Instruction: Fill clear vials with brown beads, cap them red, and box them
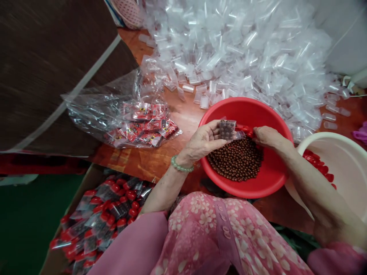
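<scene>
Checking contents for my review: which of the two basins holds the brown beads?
The red basin, with the left hand and right hand above it. Its brown beads set it apart; the white basin shows red pieces instead.

Left forearm (163,193) stretched forward, left hand (204,140) held with fingers bent and thumb extended toward the right hand (266,136), right forearm (318,193) slanted inward, its knuckles turned upward, its fingers curled in a grip.

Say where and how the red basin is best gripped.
Likely by the rim, at opposite left and right sides, two-handed from the near side: the red basin is wide, round and open-topped, with loose brown beads lying low inside.
</scene>
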The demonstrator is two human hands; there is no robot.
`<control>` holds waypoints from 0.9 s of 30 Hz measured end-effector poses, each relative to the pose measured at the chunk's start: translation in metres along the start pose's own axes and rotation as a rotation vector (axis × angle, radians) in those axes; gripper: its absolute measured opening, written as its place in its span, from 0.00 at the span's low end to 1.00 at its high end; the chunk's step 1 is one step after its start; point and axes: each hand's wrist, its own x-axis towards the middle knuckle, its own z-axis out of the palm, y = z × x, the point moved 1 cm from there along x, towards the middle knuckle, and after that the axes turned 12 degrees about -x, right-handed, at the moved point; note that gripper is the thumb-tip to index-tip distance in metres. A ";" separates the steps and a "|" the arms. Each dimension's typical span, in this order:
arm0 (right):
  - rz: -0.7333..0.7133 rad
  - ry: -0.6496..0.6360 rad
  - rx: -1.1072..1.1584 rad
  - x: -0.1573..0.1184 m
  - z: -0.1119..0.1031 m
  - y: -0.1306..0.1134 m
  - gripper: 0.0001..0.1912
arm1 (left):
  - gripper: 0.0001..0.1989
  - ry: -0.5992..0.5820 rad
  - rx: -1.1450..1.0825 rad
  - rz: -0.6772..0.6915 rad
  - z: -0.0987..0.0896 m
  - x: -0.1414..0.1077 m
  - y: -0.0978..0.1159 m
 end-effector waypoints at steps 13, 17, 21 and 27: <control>-0.158 0.506 1.545 -0.071 -0.001 -0.014 0.14 | 0.26 -0.036 0.017 -0.033 0.007 -0.003 -0.007; -0.239 0.576 1.716 -0.086 -0.019 -0.031 0.18 | 0.26 -0.018 -0.054 -0.094 0.013 -0.009 -0.013; -0.368 0.495 1.723 -0.097 -0.034 -0.042 0.16 | 0.25 -0.009 -0.084 -0.166 0.018 -0.016 -0.019; -0.601 0.457 1.329 -0.096 -0.050 -0.053 0.17 | 0.21 -0.050 -0.033 -0.175 0.022 -0.027 -0.024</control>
